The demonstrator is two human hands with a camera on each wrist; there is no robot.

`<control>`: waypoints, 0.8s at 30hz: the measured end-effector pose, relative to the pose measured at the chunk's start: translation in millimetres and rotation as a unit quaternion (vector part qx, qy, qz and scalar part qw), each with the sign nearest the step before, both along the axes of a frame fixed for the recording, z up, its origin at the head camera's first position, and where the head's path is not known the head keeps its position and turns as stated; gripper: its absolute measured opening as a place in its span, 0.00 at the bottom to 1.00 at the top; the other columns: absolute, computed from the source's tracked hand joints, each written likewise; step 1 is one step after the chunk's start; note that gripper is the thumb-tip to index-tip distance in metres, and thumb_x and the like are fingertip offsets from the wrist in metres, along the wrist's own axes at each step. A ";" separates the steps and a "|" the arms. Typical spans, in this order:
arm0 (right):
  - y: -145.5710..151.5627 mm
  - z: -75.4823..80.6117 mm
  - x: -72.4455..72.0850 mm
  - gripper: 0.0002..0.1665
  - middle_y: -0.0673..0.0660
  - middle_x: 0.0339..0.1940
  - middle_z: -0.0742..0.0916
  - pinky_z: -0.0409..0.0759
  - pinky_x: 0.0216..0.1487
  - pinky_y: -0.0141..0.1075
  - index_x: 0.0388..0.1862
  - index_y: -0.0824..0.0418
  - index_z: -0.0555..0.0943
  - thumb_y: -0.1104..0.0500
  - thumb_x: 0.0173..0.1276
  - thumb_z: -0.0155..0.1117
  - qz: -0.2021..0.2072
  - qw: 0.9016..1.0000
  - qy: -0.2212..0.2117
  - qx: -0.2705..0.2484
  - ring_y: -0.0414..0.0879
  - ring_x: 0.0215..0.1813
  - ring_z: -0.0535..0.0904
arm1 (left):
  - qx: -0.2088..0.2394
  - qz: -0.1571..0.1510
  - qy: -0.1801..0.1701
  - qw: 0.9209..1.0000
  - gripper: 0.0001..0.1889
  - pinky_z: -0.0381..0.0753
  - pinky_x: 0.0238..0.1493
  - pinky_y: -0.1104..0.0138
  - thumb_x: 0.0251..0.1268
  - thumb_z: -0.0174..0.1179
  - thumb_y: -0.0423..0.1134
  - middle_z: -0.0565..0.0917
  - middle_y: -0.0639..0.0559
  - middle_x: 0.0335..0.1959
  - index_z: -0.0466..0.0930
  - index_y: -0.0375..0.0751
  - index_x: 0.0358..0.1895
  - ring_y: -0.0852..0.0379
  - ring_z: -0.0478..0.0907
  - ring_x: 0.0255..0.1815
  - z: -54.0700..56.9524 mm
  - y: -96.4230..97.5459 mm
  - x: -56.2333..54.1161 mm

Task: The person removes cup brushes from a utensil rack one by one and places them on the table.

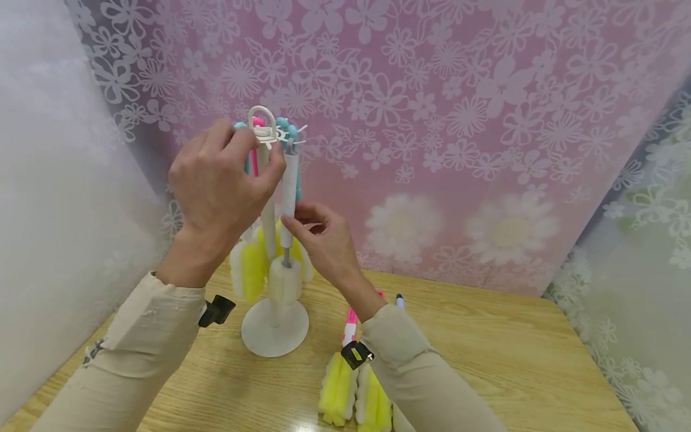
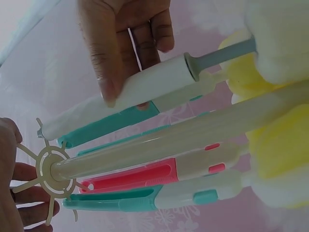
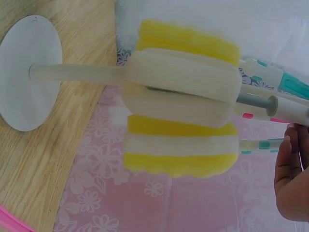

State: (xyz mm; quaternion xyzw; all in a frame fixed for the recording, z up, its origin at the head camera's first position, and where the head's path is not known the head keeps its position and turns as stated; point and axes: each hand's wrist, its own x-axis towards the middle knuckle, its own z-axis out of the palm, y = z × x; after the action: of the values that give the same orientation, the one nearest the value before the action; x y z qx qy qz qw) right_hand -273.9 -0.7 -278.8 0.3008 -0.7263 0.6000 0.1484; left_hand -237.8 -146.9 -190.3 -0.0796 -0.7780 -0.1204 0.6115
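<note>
A white brush stand, with its round base (image 1: 256,342) on the table, has a spoked ring (image 2: 41,171) and a loop (image 1: 261,109) at its top. My left hand (image 1: 215,171) grips this top, thumb and fingers around the spokes. My right hand (image 1: 329,240) pinches the white handle (image 2: 149,83) of a sponge bottle brush, whose pale sponge (image 3: 181,87) hangs beside the pole (image 2: 203,130). The upper end of that handle is right at the spokes. Around the pole hang several more brushes with yellow and white sponges, including a pink-handled brush (image 2: 130,180) and a teal-handled brush (image 2: 113,200).
On the wooden table (image 1: 486,360), under my right forearm, lie a brush with a pink handle (image 1: 351,317) and another yellow-and-white sponge brush (image 1: 372,402). A pink flowered curtain (image 1: 459,150) stands behind, and pale sheeting (image 1: 70,210) closes the left side.
</note>
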 end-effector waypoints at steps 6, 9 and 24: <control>7.1 4.3 4.8 0.16 0.51 0.40 0.85 0.78 0.44 0.42 0.49 0.62 0.82 0.57 0.65 0.66 -0.004 1.000 0.004 -0.010 0.44 0.40 0.78 | -0.016 0.010 0.012 1.000 0.21 0.67 0.20 0.58 0.63 0.50 0.52 0.72 0.45 0.22 0.78 0.36 0.25 0.47 0.67 0.18 -0.5 -0.5 -1.8; 13.6 6.7 7.2 0.15 0.51 0.40 0.85 0.77 0.44 0.42 0.48 0.61 0.82 0.57 0.65 0.66 -0.006 1.000 0.008 -0.015 0.44 0.40 0.78 | -0.019 0.013 0.017 1.000 0.21 0.67 0.19 0.59 0.63 0.50 0.52 0.72 0.46 0.22 0.79 0.36 0.26 0.47 0.67 0.18 -0.9 -1.1 -2.4; 101.1 7.7 7.7 0.14 0.58 0.38 0.86 0.80 0.41 0.36 0.45 0.67 0.81 0.61 0.63 0.67 -0.066 0.994 0.050 -0.064 0.49 0.38 0.82 | 0.027 0.001 0.026 0.999 0.20 0.62 0.21 0.58 0.59 0.52 0.51 0.71 0.46 0.22 0.79 0.38 0.24 0.46 0.65 0.17 -2.8 1.9 -4.8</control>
State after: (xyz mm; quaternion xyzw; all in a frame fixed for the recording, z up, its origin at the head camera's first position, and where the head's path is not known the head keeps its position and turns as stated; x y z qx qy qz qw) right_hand -266.2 100.4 -271.2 0.2719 -0.6963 0.6182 0.2430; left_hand -242.5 -145.0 -193.1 -0.0648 -0.7582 -0.1386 0.6338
